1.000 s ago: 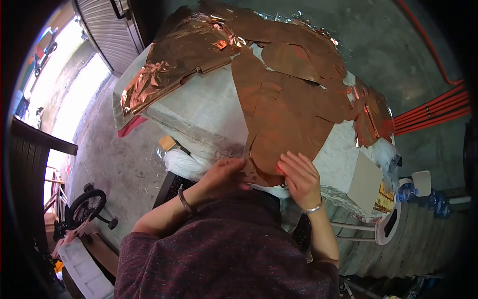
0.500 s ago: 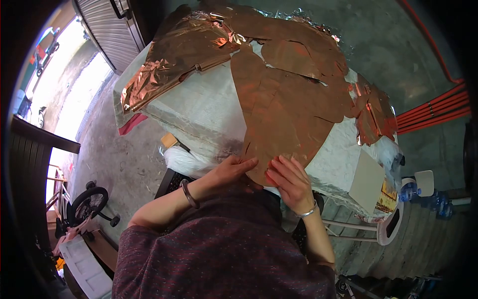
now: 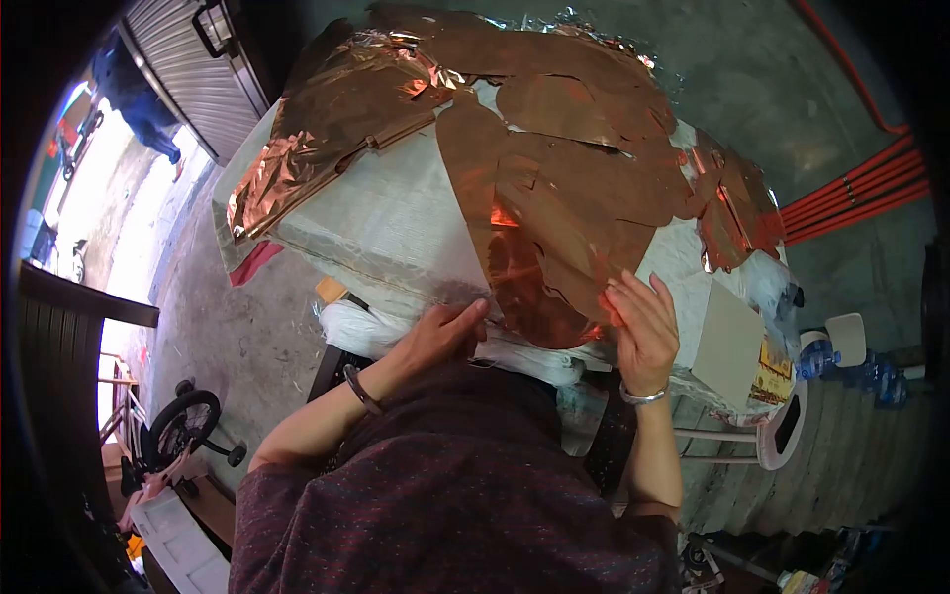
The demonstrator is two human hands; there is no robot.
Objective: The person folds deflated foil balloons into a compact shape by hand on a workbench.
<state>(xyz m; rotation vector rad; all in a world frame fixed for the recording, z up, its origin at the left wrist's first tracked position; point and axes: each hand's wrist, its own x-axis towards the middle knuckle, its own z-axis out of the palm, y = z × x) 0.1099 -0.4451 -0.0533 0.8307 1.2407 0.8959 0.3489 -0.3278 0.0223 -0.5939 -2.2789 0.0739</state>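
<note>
A copper-coloured foil sheet (image 3: 554, 238) with a matte brown face lies over the white-covered top, its near edge lifted and curling in shiny folds. My right hand (image 3: 643, 332) is at that sheet's near right edge, fingers long and close together, fingertips and thumb pinching the foil. Just left of the sheet's near corner is my left hand (image 3: 450, 332), thumb laid along curled fingers; whatever is in it, if anything, is hidden. More torn and crumpled copper foil (image 3: 341, 129) covers the far left of the top.
White plastic wrapping (image 3: 361, 327) bunches along the near edge of the white-covered stack (image 3: 396, 208). A grey board (image 3: 727, 346) and a white stool (image 3: 782, 436) stand right. Red pipes (image 3: 851, 193) run along the wall. A person (image 3: 134, 94) is by the doorway.
My right hand has moved right and slightly up, with the sheet's near edge lifting and curling. My left hand has shifted a little left, away from the sheet. A person has appeared at the doorway.
</note>
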